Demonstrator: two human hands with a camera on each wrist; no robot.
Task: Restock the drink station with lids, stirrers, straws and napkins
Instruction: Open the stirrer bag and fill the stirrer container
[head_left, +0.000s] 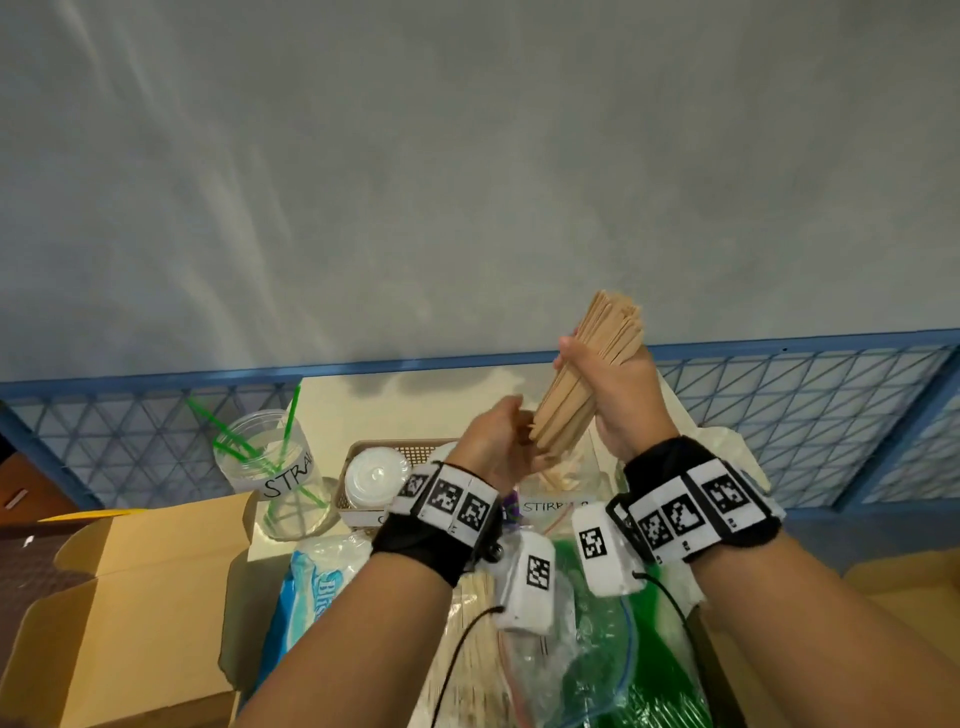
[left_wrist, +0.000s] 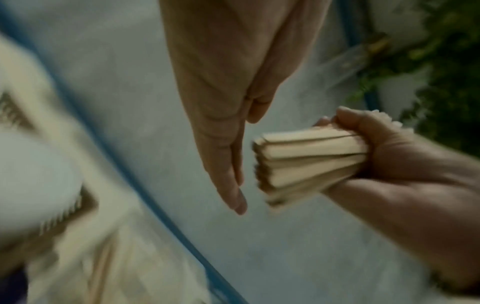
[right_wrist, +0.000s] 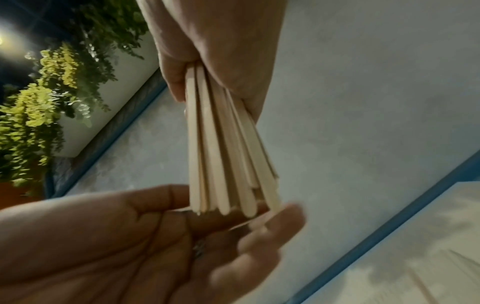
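My right hand (head_left: 618, 384) grips a thick bundle of wooden stirrers (head_left: 582, 379) around its middle, tilted with the top leaning right, above the station. My left hand (head_left: 491, 441) is flat with straight fingers at the bundle's lower ends; the left wrist view shows a narrow gap between fingers (left_wrist: 228, 164) and stirrers (left_wrist: 306, 162). In the right wrist view the stirrers (right_wrist: 221, 154) fan down toward the open left palm (right_wrist: 130, 236). Below stands a clear container labelled for stirrers (head_left: 556, 506), holding a few. A straws jar (head_left: 275, 467) and lids (head_left: 374, 475) in a brown basket sit to its left.
A blue-and-white napkin pack (head_left: 306, 587) and a clear bag of green straws (head_left: 623, 649) lie near me under my wrists. An open cardboard box (head_left: 130, 597) is at the left. A blue mesh railing (head_left: 779, 405) runs behind the small table (head_left: 363, 405).
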